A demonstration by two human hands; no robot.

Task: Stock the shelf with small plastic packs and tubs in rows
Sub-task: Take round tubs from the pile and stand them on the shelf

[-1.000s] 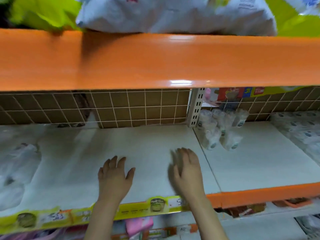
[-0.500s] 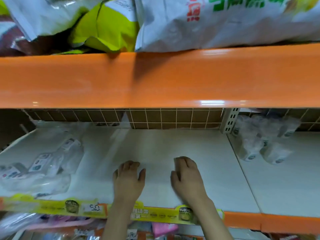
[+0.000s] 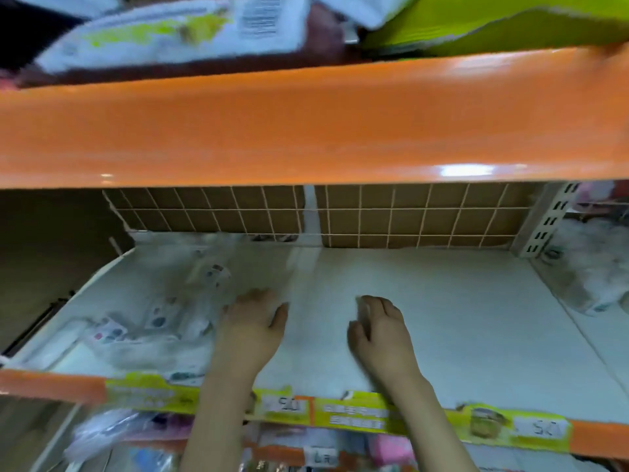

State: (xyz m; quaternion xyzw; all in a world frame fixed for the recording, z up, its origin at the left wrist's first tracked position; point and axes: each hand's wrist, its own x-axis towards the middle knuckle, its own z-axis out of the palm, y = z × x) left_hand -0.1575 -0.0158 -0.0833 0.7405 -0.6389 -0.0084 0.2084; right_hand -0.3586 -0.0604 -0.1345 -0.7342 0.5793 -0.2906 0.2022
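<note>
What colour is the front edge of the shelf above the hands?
Glossy orange: the upper shelf edge shows clearly in the head view.

The frame is blurred, so little reads. On the yellow price strip (image 3: 340,412) along the shelf's front edge, a white tag (image 3: 287,404) at lower centre seems to show "90", and another tag (image 3: 541,429) at lower right perhaps "50". A barcode label (image 3: 257,18) sits on a pack at top centre, digits illegible.
</note>
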